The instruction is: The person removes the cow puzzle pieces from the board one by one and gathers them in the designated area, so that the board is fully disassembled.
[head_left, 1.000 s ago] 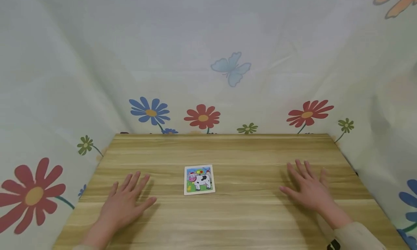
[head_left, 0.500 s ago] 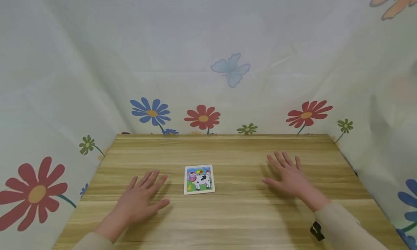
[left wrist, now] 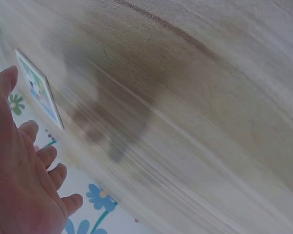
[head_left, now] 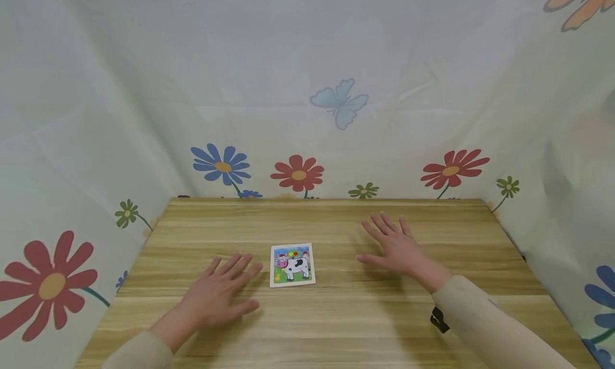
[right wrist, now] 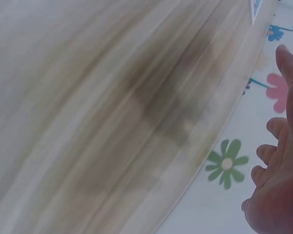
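Observation:
A square cow picture puzzle [head_left: 292, 265] with a white border lies flat on the wooden table [head_left: 336, 326]; whether it is in pieces cannot be made out. Just to its left, my left hand [head_left: 216, 294] hovers palm down with spread fingers, touching nothing. On the other side, farther off, my right hand [head_left: 396, 250] is held above the wood, its fingers also apart and nothing in it. The left wrist view shows the picture puzzle [left wrist: 40, 88] beyond the thumb; only a corner of the puzzle [right wrist: 254, 9] appears in the right wrist view.
A pale cloth [head_left: 230, 64] printed with flowers and a butterfly hangs behind the table and along both sides. A black strap or clip [head_left: 439, 320] hangs by the right sleeve [head_left: 490, 321].
Both hands have come inward toward the cow picture, the right hand travelling farther, leftward and slightly away from me. The picture has stayed in place.

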`<state>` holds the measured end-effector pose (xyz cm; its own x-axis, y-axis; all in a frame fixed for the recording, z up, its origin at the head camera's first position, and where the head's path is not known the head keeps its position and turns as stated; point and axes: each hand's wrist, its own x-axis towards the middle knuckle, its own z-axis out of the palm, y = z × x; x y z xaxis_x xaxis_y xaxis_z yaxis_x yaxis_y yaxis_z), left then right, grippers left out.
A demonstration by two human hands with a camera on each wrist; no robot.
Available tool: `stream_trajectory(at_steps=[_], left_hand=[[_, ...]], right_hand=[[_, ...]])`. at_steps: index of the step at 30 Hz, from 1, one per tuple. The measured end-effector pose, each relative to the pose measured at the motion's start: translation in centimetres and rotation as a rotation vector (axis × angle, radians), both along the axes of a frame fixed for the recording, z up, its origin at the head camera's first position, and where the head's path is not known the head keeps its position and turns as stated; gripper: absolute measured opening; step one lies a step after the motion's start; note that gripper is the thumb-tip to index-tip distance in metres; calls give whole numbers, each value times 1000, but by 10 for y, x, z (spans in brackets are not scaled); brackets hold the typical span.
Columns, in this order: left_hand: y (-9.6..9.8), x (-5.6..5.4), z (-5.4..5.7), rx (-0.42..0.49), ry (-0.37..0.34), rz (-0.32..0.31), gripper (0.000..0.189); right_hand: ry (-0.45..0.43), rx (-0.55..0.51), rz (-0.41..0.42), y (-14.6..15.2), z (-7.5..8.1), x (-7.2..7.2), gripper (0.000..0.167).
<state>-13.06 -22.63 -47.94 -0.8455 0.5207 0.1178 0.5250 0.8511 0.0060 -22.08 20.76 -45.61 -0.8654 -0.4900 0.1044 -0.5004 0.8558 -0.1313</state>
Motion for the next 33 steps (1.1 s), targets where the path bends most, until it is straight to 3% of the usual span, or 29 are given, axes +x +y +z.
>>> stream_trajectory(at_steps=[11, 18, 22, 33], left_hand=[[5, -11, -6, -51, -61, -134, 73], [4, -19, -13, -44, -58, -209, 71], [6, -22, -15, -28, -60, -247, 71], [12, -29, -21, -45, -34, -339, 70]], right_hand=[[-6, 36, 40, -41, 5, -12, 92], [-48, -30, 103, -65, 13, -21, 88], [-95, -57, 150, -79, 9, -27, 85], [-207, -107, 173, -106, -5, -35, 81]])
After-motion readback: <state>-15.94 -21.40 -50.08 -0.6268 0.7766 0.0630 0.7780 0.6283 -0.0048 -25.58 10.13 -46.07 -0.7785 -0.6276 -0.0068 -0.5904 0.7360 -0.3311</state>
